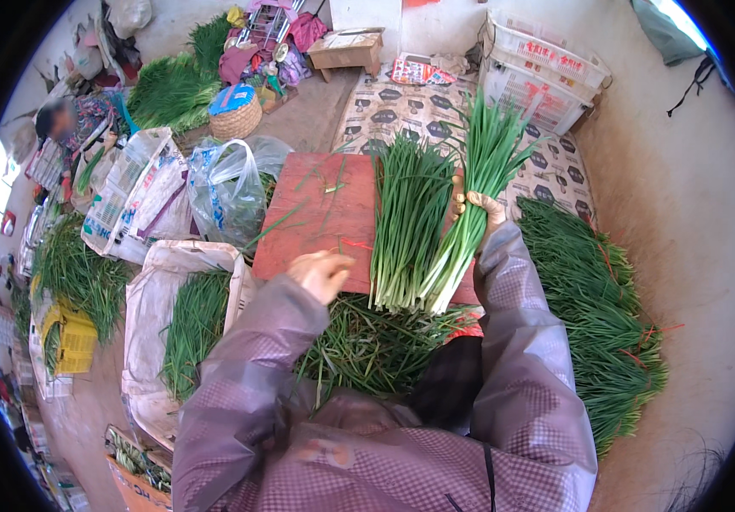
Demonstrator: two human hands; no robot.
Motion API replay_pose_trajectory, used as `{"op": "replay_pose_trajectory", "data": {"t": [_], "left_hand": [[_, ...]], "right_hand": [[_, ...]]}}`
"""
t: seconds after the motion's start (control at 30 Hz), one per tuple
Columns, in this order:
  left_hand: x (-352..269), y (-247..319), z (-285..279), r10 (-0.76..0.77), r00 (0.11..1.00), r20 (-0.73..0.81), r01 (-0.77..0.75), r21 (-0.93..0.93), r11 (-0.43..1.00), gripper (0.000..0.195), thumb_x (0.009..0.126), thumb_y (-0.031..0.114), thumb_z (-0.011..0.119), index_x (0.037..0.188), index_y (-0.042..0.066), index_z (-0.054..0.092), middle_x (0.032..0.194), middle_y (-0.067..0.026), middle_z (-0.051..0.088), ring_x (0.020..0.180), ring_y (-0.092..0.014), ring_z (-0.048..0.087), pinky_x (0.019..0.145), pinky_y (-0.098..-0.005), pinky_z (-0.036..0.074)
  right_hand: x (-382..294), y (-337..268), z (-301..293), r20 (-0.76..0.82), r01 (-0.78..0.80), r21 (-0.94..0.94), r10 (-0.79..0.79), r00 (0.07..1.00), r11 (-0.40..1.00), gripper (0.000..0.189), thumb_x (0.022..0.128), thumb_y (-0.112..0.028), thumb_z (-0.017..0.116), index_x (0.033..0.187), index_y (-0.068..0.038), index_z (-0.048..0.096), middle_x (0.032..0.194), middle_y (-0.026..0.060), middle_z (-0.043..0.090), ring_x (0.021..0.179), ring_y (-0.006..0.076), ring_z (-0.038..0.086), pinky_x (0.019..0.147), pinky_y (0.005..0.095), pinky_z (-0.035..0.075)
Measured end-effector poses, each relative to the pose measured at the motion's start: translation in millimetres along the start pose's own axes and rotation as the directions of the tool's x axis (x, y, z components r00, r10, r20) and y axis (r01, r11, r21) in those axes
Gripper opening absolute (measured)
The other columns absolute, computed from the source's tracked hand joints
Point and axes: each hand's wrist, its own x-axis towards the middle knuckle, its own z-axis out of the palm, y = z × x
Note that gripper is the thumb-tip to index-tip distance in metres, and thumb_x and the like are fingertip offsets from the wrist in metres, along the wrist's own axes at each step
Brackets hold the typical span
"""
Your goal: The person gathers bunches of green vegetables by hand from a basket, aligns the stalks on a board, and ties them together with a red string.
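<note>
My right hand (486,205) grips a thick bunch of long green leaves, likely garlic chives (467,237), by its middle, the pale stem ends pointing toward me. Beside it on the red board (310,224) lies a wider pile of the same greens (406,224), touching the held bunch. My left hand (323,275) is over the board's near edge, fingers curled and slightly blurred; whether it pinches anything is hard to see. A thin red tie (358,244) and loose leaves lie on the board. Loose greens (374,345) heap below the board, near my lap.
Tied bundles of greens (585,307) line the right wall. A lined white crate (143,358) with greens and a clear plastic bag (226,192) are at left. Stacked white crates (540,70), a wooden stool (346,50) and a woven basket (235,115) stand beyond. Another person (79,128) sits far left.
</note>
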Motion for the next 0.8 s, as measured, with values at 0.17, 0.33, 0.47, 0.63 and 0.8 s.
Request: {"op": "replay_pose_trajectory", "data": {"t": [0.17,0.33,0.47,0.63,0.8], "left_hand": [[60.3,55.7,62.7,0.026,0.951,0.309,-0.022,-0.017,1.0,0.04,0.086,0.026,0.058,0.125,0.017,0.058,0.102,-0.016,0.067,0.098,-0.034,0.062,0.091,-0.0456,0.047],[76.3,54.5,93.6,-0.084,0.923,0.376,0.037,0.13,0.991,0.038,0.086,0.027,0.056,0.123,0.015,0.057,0.1,-0.0149,0.068,0.096,-0.032,0.064,0.086,-0.0453,0.049],[83.0,50.9,109.4,-0.054,0.923,0.381,-0.006,0.154,0.988,0.033,0.088,0.028,0.055,0.118,0.015,0.06,0.097,-0.0136,0.069,0.093,-0.03,0.065,0.084,-0.0442,0.049],[86.7,43.2,115.9,-0.108,0.937,0.331,0.082,0.092,0.992,0.027,0.087,0.031,0.058,0.107,0.016,0.069,0.097,-0.01,0.07,0.092,-0.028,0.066,0.084,-0.0397,0.051],[96.6,44.8,111.3,-0.232,0.901,0.366,0.25,-0.001,0.968,0.026,0.084,0.032,0.063,0.103,0.017,0.071,0.094,-0.0093,0.071,0.088,-0.026,0.067,0.082,-0.0359,0.052]], "right_hand": [[-20.2,-2.8,-36.6,0.009,-0.014,-0.033,0.015,1.0,0.999,0.057,0.078,-0.011,0.068,0.132,-0.005,0.048,0.092,0.0063,0.062,0.075,0.0196,0.061,0.073,0.0376,0.049],[-28.2,14.9,-42.8,-0.075,-0.038,-0.005,0.038,0.996,0.999,0.06,0.078,-0.013,0.068,0.133,-0.005,0.046,0.092,0.0034,0.059,0.075,0.0146,0.058,0.071,0.0328,0.048],[-26.0,23.4,-66.6,-0.023,-0.082,0.099,0.085,0.996,0.992,0.052,0.08,-0.011,0.067,0.129,-0.006,0.05,0.093,0.0069,0.062,0.078,0.0194,0.061,0.074,0.0381,0.051],[-13.5,39.1,-90.4,-0.007,-0.11,0.152,0.112,0.994,0.982,0.051,0.08,-0.01,0.066,0.128,-0.007,0.051,0.094,0.0068,0.063,0.077,0.019,0.063,0.076,0.0384,0.052],[-12.4,42.8,-105.1,-0.021,-0.157,0.173,0.163,0.986,0.972,0.049,0.08,-0.009,0.065,0.127,-0.007,0.052,0.098,0.0083,0.063,0.079,0.0211,0.064,0.077,0.0411,0.053]]}}
